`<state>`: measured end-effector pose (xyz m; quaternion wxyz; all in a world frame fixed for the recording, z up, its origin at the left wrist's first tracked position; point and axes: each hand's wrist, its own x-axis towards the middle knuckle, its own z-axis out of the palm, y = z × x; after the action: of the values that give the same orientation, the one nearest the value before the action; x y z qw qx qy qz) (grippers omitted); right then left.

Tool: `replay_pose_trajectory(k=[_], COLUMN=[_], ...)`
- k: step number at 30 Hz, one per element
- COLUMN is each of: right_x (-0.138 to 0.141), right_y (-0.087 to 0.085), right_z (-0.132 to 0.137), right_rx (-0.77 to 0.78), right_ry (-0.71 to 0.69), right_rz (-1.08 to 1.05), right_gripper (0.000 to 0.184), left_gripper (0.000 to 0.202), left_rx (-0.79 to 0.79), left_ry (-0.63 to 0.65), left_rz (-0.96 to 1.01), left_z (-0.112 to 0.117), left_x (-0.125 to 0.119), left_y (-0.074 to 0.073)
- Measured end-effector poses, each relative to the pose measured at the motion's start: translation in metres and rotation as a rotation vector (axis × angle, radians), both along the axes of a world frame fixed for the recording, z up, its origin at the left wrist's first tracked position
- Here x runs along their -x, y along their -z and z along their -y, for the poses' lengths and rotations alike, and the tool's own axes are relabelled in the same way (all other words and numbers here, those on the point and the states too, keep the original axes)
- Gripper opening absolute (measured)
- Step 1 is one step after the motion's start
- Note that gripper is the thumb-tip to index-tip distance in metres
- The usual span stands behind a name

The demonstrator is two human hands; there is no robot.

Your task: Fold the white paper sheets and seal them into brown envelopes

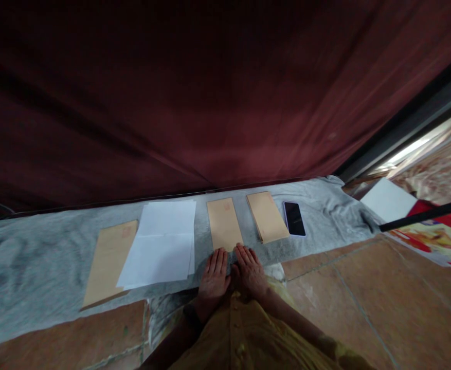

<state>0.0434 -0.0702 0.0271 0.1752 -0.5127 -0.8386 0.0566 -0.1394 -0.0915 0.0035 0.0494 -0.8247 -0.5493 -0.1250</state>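
A single brown envelope (224, 221) lies straight ahead on the grey cloth. At its near edge rest the fingers of my left hand (214, 275), stretched out flat and holding nothing. Beside it, my right hand (249, 272) also lies flat, fingertips at the envelope's near right corner. To the left are white paper sheets (161, 246) with a crease across them. They partly cover more brown envelopes (111, 257) farther left. A small stack of brown envelopes (267, 217) sits right of the middle one.
A smartphone (294, 218) with a dark screen lies right of the stack. The grey cloth (48, 257) runs along a dark red curtain (210, 103). A dark bar (426, 213) and a red and yellow printed package (437, 231) are at the right, above the tiled floor (348, 298).
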Motion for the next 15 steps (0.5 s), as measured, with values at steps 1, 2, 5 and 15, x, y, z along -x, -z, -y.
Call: replay_pose_trajectory(k=[1, 2, 5, 15], right_x=[0.0, 0.0, 0.0, 0.004], right_y=[0.0, -0.001, -0.001, 0.004], right_z=[0.0, -0.001, -0.002, -0.002], right_rx=[0.006, 0.011, 0.01, -0.027], right_ry=[-0.007, -0.013, -0.022, 0.006], right_rz=[0.002, 0.006, 0.026, 0.033], right_gripper=[0.052, 0.05, 0.048, 0.054], left_gripper=[0.069, 0.067, 0.063, 0.066], left_rx=[0.014, 0.031, 0.094, 0.124], left_ry=[0.005, 0.01, 0.012, -0.016], left_rz=[-0.015, -0.031, -0.071, -0.126], left_z=[-0.001, -0.003, -0.008, -0.011], left_x=[0.0, 0.0, 0.001, 0.0], left_y=[-0.001, -0.002, -0.006, 0.0])
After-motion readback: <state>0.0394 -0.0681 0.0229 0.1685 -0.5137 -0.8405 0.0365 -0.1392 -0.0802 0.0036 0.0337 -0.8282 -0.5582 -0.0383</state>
